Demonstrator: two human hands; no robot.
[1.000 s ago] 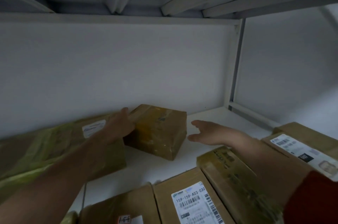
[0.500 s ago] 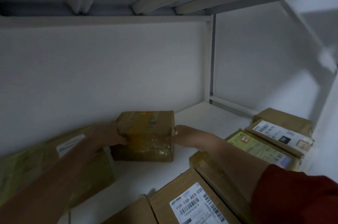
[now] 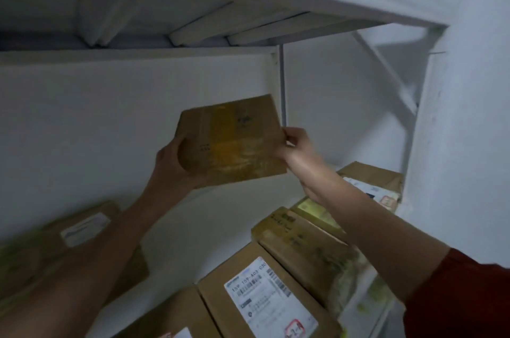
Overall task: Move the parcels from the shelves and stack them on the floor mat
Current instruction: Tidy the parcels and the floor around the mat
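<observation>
Head view: the small parcel (image 3: 231, 141), which sat on the board half a second ago, is now lifted clear of the white shelf (image 3: 226, 213) and tilted toward the camera. The left hand (image 3: 169, 164) cups its lower left corner, thumb curled over the front face. The right hand (image 3: 296, 144) pinches its right edge. Several more parcels lie on the shelf, among them a labelled parcel (image 3: 265, 293) at the front. The floor mat is out of view, so no stack can be checked. Judging by the boxes left here, much of the job likely remains.
</observation>
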